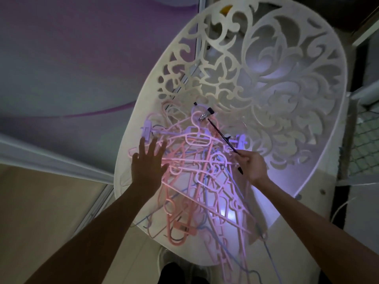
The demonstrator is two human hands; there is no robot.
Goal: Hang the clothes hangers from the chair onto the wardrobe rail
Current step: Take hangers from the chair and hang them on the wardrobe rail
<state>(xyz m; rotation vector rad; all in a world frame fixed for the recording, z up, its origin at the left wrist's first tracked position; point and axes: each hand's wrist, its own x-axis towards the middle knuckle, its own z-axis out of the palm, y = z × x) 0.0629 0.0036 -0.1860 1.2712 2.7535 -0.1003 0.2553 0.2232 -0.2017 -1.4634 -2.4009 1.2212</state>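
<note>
Pinched in our right hand (253,168) is a black hanger (217,130), held near one end of its thin dark bar, with fingers curled round it. Its bar runs up and to the left from our fist toward a shiny metal hook (202,116) at the far end, which sits over the pile. Our left hand (146,162) is spread wide, fingers straight, holding nothing, hovering over or lightly on the left edge of the pile; we cannot tell whether it touches.

That pile (203,181) is a tangle of pink hangers with a few blue wire ones threaded through, lying on the white seat of the chair (287,83). Its tall oval back, cut with scrolling leaf shapes, rises at the far side. Some hangers spill over the near edge of the seat. Lilac clip hangers (146,129) lie at the far left of the heap. Light is dim and violet. No wardrobe rail is in view.

We judge that the step in hand is freeing the black hanger from the heap. To do it well, we should press the flat left hand down on the pink hangers to pin them, then draw the black one up and to the right along its own length, not sideways, so its hook and clips do not snag the loops beneath. If it catches, we should ease back and turn the hook clear before lifting again. Otherwise the heap may be dragged off the near edge
</note>
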